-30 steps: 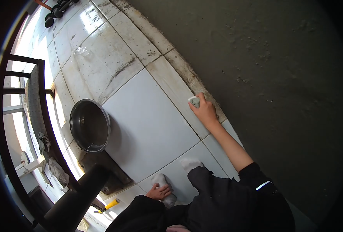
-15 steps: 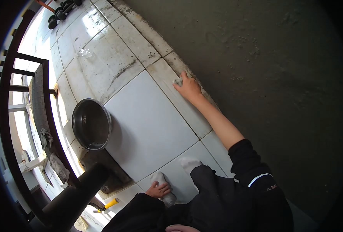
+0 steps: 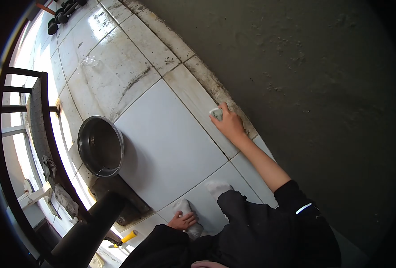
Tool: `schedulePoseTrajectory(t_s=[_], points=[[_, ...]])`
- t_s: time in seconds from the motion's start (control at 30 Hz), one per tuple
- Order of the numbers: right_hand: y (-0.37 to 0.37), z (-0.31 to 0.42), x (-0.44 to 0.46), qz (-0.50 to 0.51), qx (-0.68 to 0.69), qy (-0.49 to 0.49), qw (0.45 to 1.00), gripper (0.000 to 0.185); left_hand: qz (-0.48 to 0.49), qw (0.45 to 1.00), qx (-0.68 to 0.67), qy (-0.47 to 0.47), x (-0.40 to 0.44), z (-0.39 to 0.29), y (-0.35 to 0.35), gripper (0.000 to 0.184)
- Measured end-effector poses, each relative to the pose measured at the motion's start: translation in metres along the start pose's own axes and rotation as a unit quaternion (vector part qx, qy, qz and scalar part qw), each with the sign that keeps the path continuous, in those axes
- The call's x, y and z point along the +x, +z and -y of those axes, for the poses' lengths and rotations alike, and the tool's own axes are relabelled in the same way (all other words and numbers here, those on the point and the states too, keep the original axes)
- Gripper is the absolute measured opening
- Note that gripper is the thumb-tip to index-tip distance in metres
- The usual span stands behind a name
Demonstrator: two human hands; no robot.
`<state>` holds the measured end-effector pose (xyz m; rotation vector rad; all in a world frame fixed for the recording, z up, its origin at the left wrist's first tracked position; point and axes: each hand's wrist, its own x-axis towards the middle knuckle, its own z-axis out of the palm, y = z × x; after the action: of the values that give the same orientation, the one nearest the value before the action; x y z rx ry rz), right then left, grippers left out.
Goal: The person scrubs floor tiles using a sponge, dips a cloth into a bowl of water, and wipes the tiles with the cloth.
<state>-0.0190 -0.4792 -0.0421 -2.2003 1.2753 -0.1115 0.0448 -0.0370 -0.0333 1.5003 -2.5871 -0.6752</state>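
My right hand (image 3: 230,123) reaches out over the tiled floor, its fingers closed around a small rounded grey-and-white pad (image 3: 216,114). I cannot make out exactly what kind of pad it is. The pad is against a long, stained tile (image 3: 198,100) beside the rough edge of the floor. Close to my body, my left hand (image 3: 182,220) grips a white-socked foot (image 3: 183,206), fingers curled over its top. A second socked foot (image 3: 216,188) rests on the tiles nearby. Between the hands and a metal basin lies a large clean white tile (image 3: 171,138).
A metal basin (image 3: 100,146) stands left of the white tile. Behind it is a dark-framed bench (image 3: 41,120) with rags on it. A thick dark post (image 3: 91,223) and a yellow-handled tool (image 3: 130,236) are lower left. Dumbbells (image 3: 62,17) lie far off. Grey surface (image 3: 323,111) fills the right.
My right hand has slid along the edge tile toward my body, with the pad still in it. My left hand stays on the foot. The view has shifted slightly.
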Motion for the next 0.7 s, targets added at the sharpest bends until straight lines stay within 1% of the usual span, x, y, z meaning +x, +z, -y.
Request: schedulePoseTrajectory(t_s=[0.1, 0.17, 0.3, 0.37, 0.4, 0.5, 0.53, 0.63, 0.67, 0.7], points=[[0.007, 0.051, 0.082, 0.041, -0.026, -0.012, 0.999, 0.047, 0.004, 1.0, 0.018, -0.01, 0.0, -0.002, 0.002, 0.031], [0.02, 0.071, 0.126, 0.03, -0.041, -0.012, 0.999, 0.052, 0.008, 1.0, 0.001, -0.013, 0.0, -0.001, 0.001, 0.031], [0.019, 0.083, 0.14, 0.039, -0.068, -0.018, 0.997, 0.055, 0.016, 1.0, -0.007, -0.011, 0.002, 0.001, -0.002, 0.03], [0.016, 0.064, 0.12, 0.05, -0.068, -0.032, 0.996, 0.056, 0.021, 1.0, -0.011, -0.016, 0.002, 0.001, -0.001, 0.031], [0.01, 0.056, 0.099, 0.069, -0.07, -0.021, 0.995, 0.054, 0.024, 0.999, -0.014, -0.017, 0.001, 0.0, -0.001, 0.031], [-0.003, 0.018, 0.015, 0.103, -0.07, 0.0, 0.992, 0.048, 0.001, 1.0, 0.011, -0.012, 0.004, 0.001, -0.01, 0.029], [-0.007, 0.003, -0.015, 0.103, -0.057, 0.0, 0.993, 0.045, -0.008, 1.0, 0.013, -0.011, 0.004, 0.001, -0.007, 0.029], [-0.017, -0.023, -0.091, 0.109, -0.054, 0.015, 0.993, 0.045, -0.019, 1.0, 0.017, -0.012, 0.003, 0.0, -0.005, 0.028], [-0.021, -0.023, -0.103, 0.117, -0.054, 0.021, 0.991, 0.046, -0.015, 1.0, 0.018, -0.012, 0.005, -0.001, -0.009, 0.028], [-0.018, -0.022, -0.105, 0.101, -0.046, 0.017, 0.994, 0.045, -0.01, 1.0, 0.02, -0.011, 0.005, 0.0, -0.011, 0.028]])
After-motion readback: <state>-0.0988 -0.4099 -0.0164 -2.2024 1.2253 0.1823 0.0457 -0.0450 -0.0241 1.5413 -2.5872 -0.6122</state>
